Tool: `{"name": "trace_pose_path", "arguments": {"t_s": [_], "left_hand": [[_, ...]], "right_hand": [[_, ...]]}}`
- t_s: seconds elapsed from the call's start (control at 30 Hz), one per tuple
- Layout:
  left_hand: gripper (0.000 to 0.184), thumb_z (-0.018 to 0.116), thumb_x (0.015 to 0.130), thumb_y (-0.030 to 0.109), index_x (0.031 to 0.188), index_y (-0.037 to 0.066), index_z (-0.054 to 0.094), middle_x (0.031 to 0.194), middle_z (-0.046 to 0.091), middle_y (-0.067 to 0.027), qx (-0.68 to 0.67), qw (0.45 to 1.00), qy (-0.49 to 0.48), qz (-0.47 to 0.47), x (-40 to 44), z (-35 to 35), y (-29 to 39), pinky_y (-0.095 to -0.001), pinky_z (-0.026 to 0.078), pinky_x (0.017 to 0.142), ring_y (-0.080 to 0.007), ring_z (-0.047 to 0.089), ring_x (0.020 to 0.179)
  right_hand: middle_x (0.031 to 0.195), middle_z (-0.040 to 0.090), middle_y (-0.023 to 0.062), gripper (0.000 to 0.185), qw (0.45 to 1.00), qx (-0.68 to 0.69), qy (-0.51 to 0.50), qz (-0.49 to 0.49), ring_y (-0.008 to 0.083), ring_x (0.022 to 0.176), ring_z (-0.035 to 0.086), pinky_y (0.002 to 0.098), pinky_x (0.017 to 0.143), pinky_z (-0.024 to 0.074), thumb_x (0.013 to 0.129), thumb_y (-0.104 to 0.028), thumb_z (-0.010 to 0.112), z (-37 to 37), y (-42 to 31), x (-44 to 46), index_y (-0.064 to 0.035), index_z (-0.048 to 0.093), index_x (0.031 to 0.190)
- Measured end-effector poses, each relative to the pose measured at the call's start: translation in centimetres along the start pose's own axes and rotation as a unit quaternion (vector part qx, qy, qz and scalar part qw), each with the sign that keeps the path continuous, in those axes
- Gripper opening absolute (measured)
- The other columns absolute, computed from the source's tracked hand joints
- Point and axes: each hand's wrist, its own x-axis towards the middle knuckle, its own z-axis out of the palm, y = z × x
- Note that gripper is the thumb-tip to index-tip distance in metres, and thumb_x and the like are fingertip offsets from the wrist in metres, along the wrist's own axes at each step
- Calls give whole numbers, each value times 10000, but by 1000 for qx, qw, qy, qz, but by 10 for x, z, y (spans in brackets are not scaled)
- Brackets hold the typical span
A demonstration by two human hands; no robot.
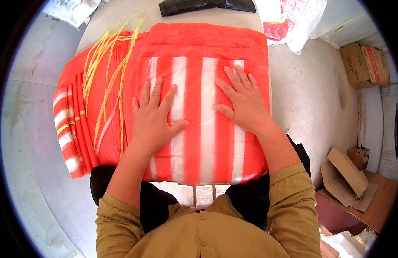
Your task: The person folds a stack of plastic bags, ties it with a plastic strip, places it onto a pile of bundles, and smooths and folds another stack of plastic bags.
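A red-and-white striped plastic bag (193,129) lies flat on top of a stack of red plastic bags (207,36) in front of me. My left hand (156,109) rests on its left half, fingers spread. On the right half lies my right hand (244,101), also flat with fingers apart. Neither hand grips anything. To the left of the stack, yellow ties (105,64) are draped over more red plastic (115,94). Rolled red and striped bags (72,124), bound with yellow ties, lie at the far left.
A black rolled plastic item (207,6) sits at the table's (141,19) far end. White plastic bags (304,21) are at the upper right. Cardboard boxes (364,64) stand by the right wall, and an opened carton (347,178) lies lower right on a brown surface (381,195).
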Motion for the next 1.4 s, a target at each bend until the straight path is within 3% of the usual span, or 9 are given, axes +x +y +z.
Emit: {"name": "trace_pose_path", "arguments": {"t_s": [0.23, 0.33, 0.43, 0.53, 0.63, 0.83, 1.13, 1.4], "left_hand": [[979, 819, 777, 570, 1613, 225, 443, 1745, 248, -115, 4, 1000, 1, 2, 0, 1, -1, -721, 228, 1207, -393, 184, 1612], [982, 822, 776, 563, 1615, 228, 438, 1745, 247, -115, 5, 1000, 1, -1, 0, 1, 0, -717, 229, 1210, -391, 180, 1613], [986, 825, 776, 559, 1616, 220, 435, 1746, 245, -114, 0, 1000, -1, -3, 0, 0, 1, -708, 220, 1218, -387, 178, 1615], [990, 828, 776, 552, 1617, 211, 432, 1748, 241, -115, -3, 1000, -9, -11, 1, -1, 2, -698, 211, 1226, -382, 176, 1616], [988, 825, 783, 548, 1619, 205, 428, 1749, 239, -116, -1, 1000, -11, -8, 1, -2, 1, -690, 206, 1230, -378, 174, 1618], [940, 785, 830, 557, 1624, 209, 422, 1748, 242, -119, 6, 1000, -5, -4, 0, 0, -1, -690, 217, 1223, -379, 178, 1617], [647, 615, 1009, 413, 1603, 210, 461, 1733, 269, -147, 10, 999, 30, 10, 0, 6, -4, -674, 250, 1218, -405, 218, 1601], [635, 610, 1004, 388, 1602, 230, 465, 1732, 272, -149, 8, 1000, 30, -2, -1, 4, -5, -670, 248, 1221, -413, 219, 1598]], "right_hand": [[1724, 299, 102, 666, 999, -20, 18, 29, 340, 1615, 194, 572, 1295, 150, 968, -454, 692, -5, 2, -3, -165, 528, 1544], [1661, 379, 172, 692, 997, -34, 67, -4, 372, 1582, 267, 600, 1264, 215, 894, -388, 777, -15, -9, -4, -140, 551, 1498], [1628, 423, 164, 685, 989, 77, 59, -112, 388, 1536, 337, 601, 1211, 296, 860, -334, 818, -9, -18, -6, -136, 574, 1469], [1706, 327, 124, 670, 993, 61, -26, -101, 361, 1593, 251, 577, 1270, 235, 933, -410, 745, -4, -20, -10, -184, 534, 1527], [1602, 454, 157, 659, 990, 58, 70, -107, 398, 1495, 381, 581, 1164, 349, 854, -342, 826, -7, -23, -8, -135, 602, 1439], [1630, 420, 144, 683, 993, 40, 34, -108, 385, 1508, 367, 583, 1179, 340, 869, -374, 810, -2, -23, -9, -137, 576, 1466], [1701, 344, 74, 721, 979, 89, -26, -182, 349, 1574, 289, 587, 1251, 276, 884, -402, 781, 4, -48, -9, -210, 530, 1533], [1706, 334, 66, 713, 983, 85, -31, -159, 348, 1579, 274, 582, 1262, 261, 883, -423, 781, 5, -46, -8, -224, 549, 1527]]}}
